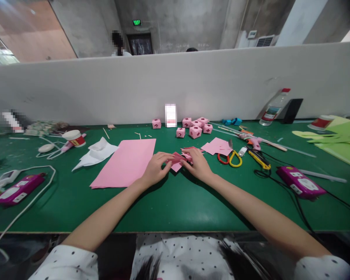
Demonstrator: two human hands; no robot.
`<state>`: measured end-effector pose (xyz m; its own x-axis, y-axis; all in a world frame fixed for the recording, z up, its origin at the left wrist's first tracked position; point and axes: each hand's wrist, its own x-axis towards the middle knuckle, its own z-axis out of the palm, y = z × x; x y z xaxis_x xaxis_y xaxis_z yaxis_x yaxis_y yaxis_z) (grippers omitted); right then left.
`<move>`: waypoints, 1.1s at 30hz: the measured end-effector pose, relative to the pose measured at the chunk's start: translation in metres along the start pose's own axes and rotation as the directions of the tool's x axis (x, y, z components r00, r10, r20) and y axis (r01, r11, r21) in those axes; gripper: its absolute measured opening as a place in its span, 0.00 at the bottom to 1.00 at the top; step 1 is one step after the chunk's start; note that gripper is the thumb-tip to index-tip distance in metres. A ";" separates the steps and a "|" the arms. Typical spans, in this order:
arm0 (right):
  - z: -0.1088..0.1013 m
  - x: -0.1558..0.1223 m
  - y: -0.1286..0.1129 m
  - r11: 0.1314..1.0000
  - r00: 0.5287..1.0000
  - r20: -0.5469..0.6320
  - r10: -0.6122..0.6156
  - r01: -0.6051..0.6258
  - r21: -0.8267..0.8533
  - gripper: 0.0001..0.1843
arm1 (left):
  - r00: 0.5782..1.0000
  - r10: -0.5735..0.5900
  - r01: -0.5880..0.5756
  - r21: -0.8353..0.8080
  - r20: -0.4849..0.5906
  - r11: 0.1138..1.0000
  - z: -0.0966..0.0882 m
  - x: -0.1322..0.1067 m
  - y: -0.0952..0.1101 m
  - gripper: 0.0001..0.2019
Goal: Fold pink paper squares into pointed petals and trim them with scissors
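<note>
Between my hands, over the middle of the green table, is a small folded piece of pink paper (176, 166). My left hand (157, 168) pinches its left side with thumb and fingers. From the other side, my right hand (197, 165) grips the same paper, fingers bent over it. More small pink pieces lie just behind my right hand, partly covered by it. To the left rests a stack of large pink sheets (125, 163). Right of my hands are loose pink squares (217, 146). Several finished-looking pink paper boxes (195, 131) sit farther back.
Scissors (235, 159), a yellow utility knife (259, 158), a pink glue gun (252, 142) and a purple power box (300, 182) with cords lie right. Crumpled white paper (97, 151), a paper cup (74, 138) and another purple box (19, 189) are left. A bottle (274, 109) leans against the grey partition (134, 89).
</note>
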<state>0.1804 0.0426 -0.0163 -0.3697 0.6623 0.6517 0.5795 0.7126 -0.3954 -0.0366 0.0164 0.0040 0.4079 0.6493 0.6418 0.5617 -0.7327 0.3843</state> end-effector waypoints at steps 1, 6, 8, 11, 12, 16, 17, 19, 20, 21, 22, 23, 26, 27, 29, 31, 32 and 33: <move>-0.001 0.000 0.000 1.000 1.000 0.004 0.010 -0.010 0.018 0.18 | 1.000 -0.002 0.002 -0.021 -0.015 1.000 -0.001 0.000 0.002 0.09; -0.002 0.001 -0.001 0.992 0.998 0.043 0.051 -0.056 0.112 0.09 | 0.999 0.019 -0.022 -0.081 -0.037 0.996 -0.004 0.001 0.009 0.09; -0.002 0.001 -0.003 0.990 0.998 0.057 0.039 -0.046 0.130 0.08 | 0.999 0.026 -0.029 -0.092 -0.036 0.995 -0.004 0.000 0.011 0.10; -0.001 0.000 -0.007 0.988 0.996 0.076 0.048 -0.058 0.146 0.05 | 0.999 0.031 -0.035 -0.100 -0.044 0.994 -0.004 0.000 0.014 0.11; 0.000 0.001 -0.008 0.986 0.995 0.081 0.063 -0.075 0.151 0.05 | 0.998 0.028 -0.034 -0.096 -0.059 0.995 -0.003 0.000 0.015 0.09; 0.000 0.001 -0.011 0.972 0.988 0.075 0.134 -0.146 0.183 0.10 | 0.987 -0.062 0.050 -0.085 -0.150 0.995 -0.001 0.000 0.015 0.04; -0.001 0.001 -0.011 0.969 0.988 0.065 0.141 -0.151 0.195 0.10 | 0.982 -0.104 0.090 -0.095 -0.158 0.991 0.000 -0.001 0.015 0.07; -0.002 0.001 -0.013 0.965 0.989 0.043 0.140 -0.146 0.219 0.11 | 0.973 -0.186 0.171 -0.116 -0.139 0.978 0.003 -0.001 0.013 0.14; -0.002 0.000 -0.014 0.965 0.991 0.033 0.131 -0.135 0.225 0.10 | 0.969 -0.217 0.202 -0.123 -0.120 0.972 0.004 -0.002 0.012 0.16; -0.002 0.000 -0.015 0.966 0.993 0.027 0.117 -0.120 0.228 0.10 | 0.965 -0.241 0.228 -0.131 -0.100 0.965 0.005 -0.002 0.012 0.16; -0.003 -0.001 -0.017 0.968 0.995 0.024 0.101 -0.104 0.229 0.09 | 0.962 -0.262 0.249 -0.142 -0.081 0.958 0.005 -0.003 0.012 0.16; -0.003 -0.001 -0.018 0.969 0.996 0.023 0.086 -0.089 0.230 0.09 | 0.958 -0.277 0.264 -0.156 -0.067 0.952 0.006 -0.003 0.012 0.16; -0.005 -0.001 -0.024 0.966 0.997 0.024 0.069 -0.072 0.249 0.11 | 0.950 -0.311 0.299 -0.202 -0.029 0.933 0.006 -0.003 0.015 0.16; -0.006 -0.001 -0.026 0.958 0.996 0.032 0.078 -0.084 0.273 0.12 | 0.947 -0.319 0.307 -0.214 -0.023 0.927 0.005 -0.003 0.016 0.16; -0.008 0.001 -0.028 0.917 0.990 0.081 0.120 -0.141 0.373 0.17 | 0.941 -0.338 0.322 -0.239 -0.029 0.916 0.004 -0.001 0.017 0.14; -0.010 0.002 -0.028 0.804 0.963 0.179 0.200 -0.265 0.532 0.24 | 0.931 -0.363 0.338 -0.280 -0.039 0.898 0.003 0.000 0.016 0.14; -0.010 0.003 -0.027 0.712 0.939 0.236 0.251 -0.344 0.612 0.28 | 0.926 -0.375 0.346 -0.308 -0.038 0.886 0.002 0.000 0.016 0.14; -0.009 0.003 -0.026 0.606 0.909 0.290 0.300 -0.416 0.677 0.30 | 0.922 -0.385 0.352 -0.337 -0.034 0.873 0.002 0.000 0.015 0.14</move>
<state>0.1711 0.0240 0.0016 -0.3729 0.8827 0.2860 0.0133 0.3133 -0.9496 -0.0265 0.0062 0.0085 0.1357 0.8741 0.4664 0.3913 -0.4797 0.7853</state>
